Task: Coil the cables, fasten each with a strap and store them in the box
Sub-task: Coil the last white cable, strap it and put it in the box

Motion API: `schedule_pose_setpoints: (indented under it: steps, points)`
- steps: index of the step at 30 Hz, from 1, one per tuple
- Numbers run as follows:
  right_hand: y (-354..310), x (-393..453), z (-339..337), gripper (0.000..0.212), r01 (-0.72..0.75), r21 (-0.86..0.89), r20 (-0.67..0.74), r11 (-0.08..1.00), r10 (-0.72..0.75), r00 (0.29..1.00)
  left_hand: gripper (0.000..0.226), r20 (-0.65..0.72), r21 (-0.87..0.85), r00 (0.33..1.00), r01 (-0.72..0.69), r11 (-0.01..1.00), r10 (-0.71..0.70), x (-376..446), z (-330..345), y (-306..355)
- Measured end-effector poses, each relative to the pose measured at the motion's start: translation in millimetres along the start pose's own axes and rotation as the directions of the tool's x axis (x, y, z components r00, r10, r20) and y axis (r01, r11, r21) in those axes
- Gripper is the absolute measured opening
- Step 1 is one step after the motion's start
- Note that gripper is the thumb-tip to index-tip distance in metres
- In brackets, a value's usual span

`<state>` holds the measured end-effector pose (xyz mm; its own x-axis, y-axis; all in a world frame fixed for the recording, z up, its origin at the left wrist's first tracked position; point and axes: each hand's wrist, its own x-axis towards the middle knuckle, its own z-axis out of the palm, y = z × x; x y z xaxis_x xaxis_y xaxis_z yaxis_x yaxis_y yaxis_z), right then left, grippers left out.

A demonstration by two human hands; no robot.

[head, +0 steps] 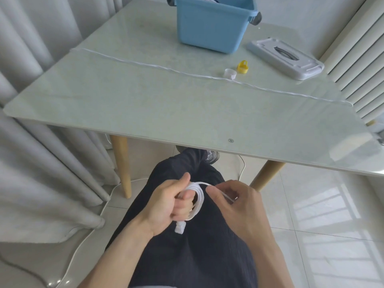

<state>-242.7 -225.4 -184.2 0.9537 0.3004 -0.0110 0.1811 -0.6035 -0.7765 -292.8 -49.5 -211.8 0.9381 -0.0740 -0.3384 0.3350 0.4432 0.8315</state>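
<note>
Hands were held low over the lap, on the near side of the table's (145, 113) front edge, with open floor to either side of the dark trouser legs. A white cable coil (197, 199) was wound around the curled fingers of the left hand (166, 204), the thumb laid over the loops; the coil's long axis ran roughly up and down in the view, and a white plug (180, 228) hung from its lower end, pointing down toward the lap. The free strand of the cable was pinched between the thumb and fingertips of the right hand (234, 201) and led slantwise back to the top of the coil. On the glossy, pale green tabletop a second white cable (166, 68) was laid out nearly straight, running from the far-left edge to the right edge. Just beyond its right half, a white strap (230, 73) and a yellow strap (243, 67), both rolled into small rings, were seen side by side. The blue plastic box (209, 28) stood open near the far edge, and its grey lid (286, 59) lay flat to its right, close to the table's right corner. Pale curtains hung at the left.
</note>
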Motion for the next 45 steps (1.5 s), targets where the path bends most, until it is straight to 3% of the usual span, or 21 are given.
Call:
schedule_pose_setpoints:
  steps: [3, 6, 11, 13, 16, 19, 21, 23, 26, 29, 32, 36, 39, 42, 45]
  points:
    - [8.4, -0.5, 6.1, 0.046, -0.075, -0.066, 0.105, 0.995, 0.082, 0.991, 0.049, -0.085, -0.274, 0.996, 0.007, 0.962, -0.032, -0.1, -2.4, 2.8]
    - [18.6, -0.8, 7.7, 0.049, -0.119, -0.139, 0.163, 0.983, 0.141, 0.976, 0.048, -0.149, -0.587, 0.988, -0.11, 0.802, 0.026, 0.2, -11.6, 6.2]
    - [23.0, -0.9, 7.6, 0.008, -0.108, -0.117, 0.193, 0.987, 0.129, 0.973, 0.04, -0.429, -0.672, 0.89, -0.429, 0.603, 0.156, 5.3, -27.7, 6.4]
    - [20.5, -1.4, 7.1, 0.009, -0.07, -0.145, 0.266, 0.987, 0.107, 0.958, 0.039, -0.481, -0.668, 0.862, -0.478, 0.57, 0.159, 7.0, -28.9, 5.8]
    - [14.3, -5.9, 10.0, 0.021, 0.012, -0.192, 0.45, 0.981, 0.077, 0.89, 0.036, -0.541, -0.589, 0.827, -0.5, 0.634, 0.15, 12.6, -31.0, 0.2]
    - [7.8, -11.9, 15.4, 0.024, 0.089, -0.148, 0.536, 0.985, 0.004, 0.844, 0.021, -0.573, -0.344, 0.794, -0.458, 0.819, 0.203, 19.2, -28.9, -5.2]
    - [2.9, -14.7, 15.5, 0.024, 0.128, -0.092, 0.544, 0.987, -0.058, 0.837, 0.019, -0.517, -0.125, 0.824, -0.338, 0.933, 0.23, 18.2, -25.6, -7.9]
    - [-1.4, -15.8, 11.7, 0.025, 0.155, -0.058, 0.518, 0.986, -0.103, 0.849, 0.019, -0.408, 0.111, 0.888, -0.181, 0.977, 0.211, 12.9, -22.2, -8.8]
    - [-6.4, -16.3, 5.6, 0.028, 0.217, -0.035, 0.396, 0.976, -0.186, 0.899, 0.023, -0.124, 0.374, 0.982, -0.089, 0.923, 0.145, 3.0, -17.8, -6.4]
    - [-6.6, -15.5, 2.1, 0.03, 0.246, 0.029, 0.223, 0.969, -0.246, 0.943, 0.041, 0.087, 0.454, 0.995, -0.081, 0.887, 0.046, -3.0, -10.2, -0.3]
    - [-3.4, -15.1, -0.8, 0.02, 0.204, 0.098, 0.115, 0.974, -0.215, 0.97, 0.054, 0.141, 0.385, 0.99, -0.07, 0.92, 0.016, -4.7, -2.2, 3.0]
    - [-5.7, -14.8, -2.1, 0.011, 0.145, 0.174, -0.006, 0.974, -0.147, 0.989, 0.045, 0.185, 0.402, 0.982, -0.051, 0.914, -0.026, -4.5, 1.0, 8.4]
    - [-6.5, -11.5, -2.6, 0.017, 0.105, 0.213, -0.104, 0.971, -0.084, 0.991, 0.043, 0.237, 0.305, 0.971, -0.056, 0.951, -0.019, -5.3, 6.8, 13.5]
    - [-8.5, -7.5, -5.2, 0.025, 0.123, 0.297, -0.033, 0.947, -0.119, 0.992, 0.041, 0.276, 0.107, 0.961, -0.044, 0.993, 0.013, -5.0, 19.6, 26.9]
    - [-22.4, -2.8, -11.2, 0.041, 0.156, 0.5, 0.1, 0.852, -0.235, 0.967, 0.039, 0.224, -0.078, 0.971, -0.068, 0.995, 0.084, 2.3, 37.3, 46.6]
